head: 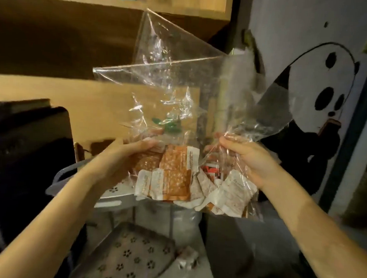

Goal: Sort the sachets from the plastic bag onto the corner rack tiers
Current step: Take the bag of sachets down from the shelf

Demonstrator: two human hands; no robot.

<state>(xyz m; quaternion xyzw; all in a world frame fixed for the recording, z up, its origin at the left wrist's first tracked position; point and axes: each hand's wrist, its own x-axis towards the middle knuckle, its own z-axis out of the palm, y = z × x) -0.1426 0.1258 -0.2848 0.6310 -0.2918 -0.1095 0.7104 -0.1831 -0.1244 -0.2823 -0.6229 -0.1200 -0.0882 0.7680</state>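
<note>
Holding the plastic bag [180, 109] up between both hands; left hand [132, 155] curls round the bag's left side over the orange sachets [174, 172], right hand [247, 159] pinches a gathered fold on its right. Bag looks thin, slick and floppy, its load light and loose at the bottom; pinch single sachets by a flat edge. Below the hands, the corner rack [129, 255] shows perforated grey tiers, one small sachet [187, 260] at the lower tier's edge. Dark object left of the left hand, wooden shelving behind, panda drawing [321, 97] on the wall right of the right hand.
</note>
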